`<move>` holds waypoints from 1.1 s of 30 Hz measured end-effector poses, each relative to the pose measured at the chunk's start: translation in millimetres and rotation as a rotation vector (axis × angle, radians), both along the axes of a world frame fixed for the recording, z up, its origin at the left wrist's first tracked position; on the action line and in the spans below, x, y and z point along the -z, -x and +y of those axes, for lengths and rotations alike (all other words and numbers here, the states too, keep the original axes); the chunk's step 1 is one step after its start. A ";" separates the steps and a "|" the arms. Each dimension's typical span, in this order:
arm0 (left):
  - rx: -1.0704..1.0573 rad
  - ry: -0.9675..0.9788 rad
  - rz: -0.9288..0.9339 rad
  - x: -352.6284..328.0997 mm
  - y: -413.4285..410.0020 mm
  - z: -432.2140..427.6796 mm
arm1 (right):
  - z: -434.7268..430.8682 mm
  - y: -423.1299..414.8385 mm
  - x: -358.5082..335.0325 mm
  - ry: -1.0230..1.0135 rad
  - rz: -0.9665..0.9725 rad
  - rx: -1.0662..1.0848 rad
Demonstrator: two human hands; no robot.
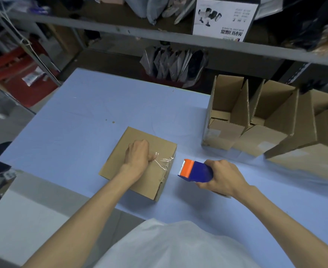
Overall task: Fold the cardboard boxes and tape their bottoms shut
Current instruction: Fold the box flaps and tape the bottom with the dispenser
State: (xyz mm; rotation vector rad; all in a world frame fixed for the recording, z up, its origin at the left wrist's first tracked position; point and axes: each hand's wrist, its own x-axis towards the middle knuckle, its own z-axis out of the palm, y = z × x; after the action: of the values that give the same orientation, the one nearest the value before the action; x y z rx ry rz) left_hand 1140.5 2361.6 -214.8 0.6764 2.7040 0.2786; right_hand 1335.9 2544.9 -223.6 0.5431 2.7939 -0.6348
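While left hand [138,154] presses box [116,157], fingers curled empty; right hand [223,176] grips tape dispenser [195,171]

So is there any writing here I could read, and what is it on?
"BARCODE SCANNER": upside down on the white box on the shelf.
"条码扫描器": upside down on the same box, in larger characters.
Small print beside the box's product photos: too small to read.
Label in the red crate: blurred.
Stickers on the cartons: blurred.
Dispenser: no text seen.
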 end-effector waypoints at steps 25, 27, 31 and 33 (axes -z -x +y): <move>0.173 -0.498 -0.130 31.3 -15.6 -17.4 | -40.8 60.7 -2.9 -0.383 -0.198 -0.223; 0.191 -0.501 -0.112 30.4 -17.4 -17.3 | -34.2 42.7 2.1 -0.340 -0.235 -0.158; 0.451 -0.339 0.068 31.1 -22.3 -14.8 | -18.9 22.1 -0.3 -0.241 -0.162 0.082; 0.542 -0.246 0.072 33.7 -22.9 -8.6 | -13.0 18.7 -5.3 -0.205 -0.108 0.151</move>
State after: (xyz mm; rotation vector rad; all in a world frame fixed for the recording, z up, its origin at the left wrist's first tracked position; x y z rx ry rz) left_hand 1163.4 2353.0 -248.5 1.4723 2.4458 0.4527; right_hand 1317.2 2531.9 -218.4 0.8097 2.7494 -0.3367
